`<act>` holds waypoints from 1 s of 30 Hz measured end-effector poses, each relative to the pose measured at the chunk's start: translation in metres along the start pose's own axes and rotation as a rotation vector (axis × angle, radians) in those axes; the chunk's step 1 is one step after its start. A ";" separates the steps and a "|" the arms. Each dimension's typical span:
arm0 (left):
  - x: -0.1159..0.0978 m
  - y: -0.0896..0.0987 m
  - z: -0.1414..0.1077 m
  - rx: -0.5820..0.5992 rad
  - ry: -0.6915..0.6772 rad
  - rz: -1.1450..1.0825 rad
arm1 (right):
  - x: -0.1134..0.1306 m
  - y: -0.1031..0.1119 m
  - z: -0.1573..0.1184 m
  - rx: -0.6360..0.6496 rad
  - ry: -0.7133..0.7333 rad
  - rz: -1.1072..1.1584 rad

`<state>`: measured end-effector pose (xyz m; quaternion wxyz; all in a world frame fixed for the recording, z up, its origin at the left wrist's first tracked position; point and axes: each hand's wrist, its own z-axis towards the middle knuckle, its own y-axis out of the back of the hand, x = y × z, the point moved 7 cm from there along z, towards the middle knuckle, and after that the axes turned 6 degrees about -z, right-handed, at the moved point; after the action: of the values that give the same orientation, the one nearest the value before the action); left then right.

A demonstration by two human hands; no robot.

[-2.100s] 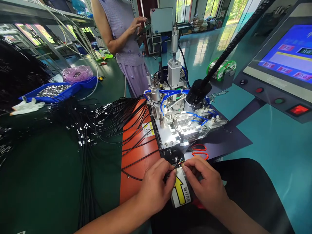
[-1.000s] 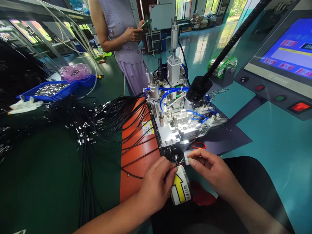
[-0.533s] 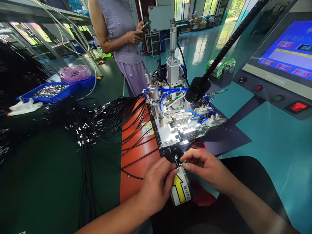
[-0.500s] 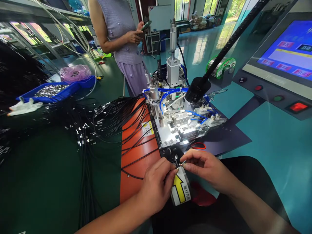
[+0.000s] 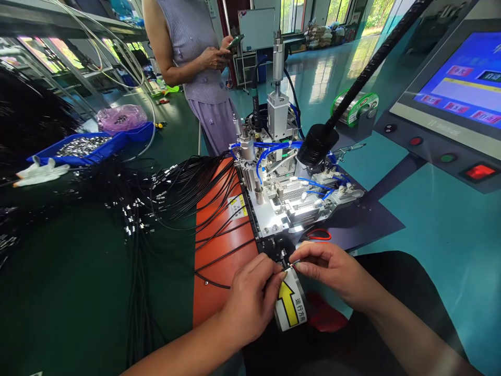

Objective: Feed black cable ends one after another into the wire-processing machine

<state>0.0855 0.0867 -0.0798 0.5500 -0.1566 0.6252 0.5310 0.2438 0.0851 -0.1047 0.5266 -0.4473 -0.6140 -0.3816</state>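
My left hand is closed in a pinch at the top edge of a metal part with a yellow arrow label. Facing it from the right, my right hand pinches too, its fingertips close to the left ones. Between the fingertips lies something thin and small, too small to name. Just beyond both hands stands a metal machine with blue air tubes. An orange surface crossed by black cables lies left of my left hand.
Bundles of black cables with metal ends lie on the green table. A blue tray holds metal pieces. A screen panel and black lamp stand right. A person holds a phone behind the machine.
The thin piece between my fingertips shows less than before. Both hands remain in nearly the same place.
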 end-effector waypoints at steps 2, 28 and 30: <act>-0.001 0.000 0.000 0.011 -0.002 -0.001 | 0.001 0.000 0.000 -0.002 0.000 -0.002; -0.001 0.001 0.001 0.016 0.010 -0.015 | 0.011 0.004 0.001 -0.030 0.076 -0.171; 0.000 0.001 0.001 0.019 0.015 -0.019 | 0.011 0.004 0.001 -0.034 0.076 -0.189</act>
<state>0.0851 0.0881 -0.0792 0.5520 -0.1614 0.6328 0.5185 0.2469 0.0889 -0.0944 0.5036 -0.3815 -0.6264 -0.4566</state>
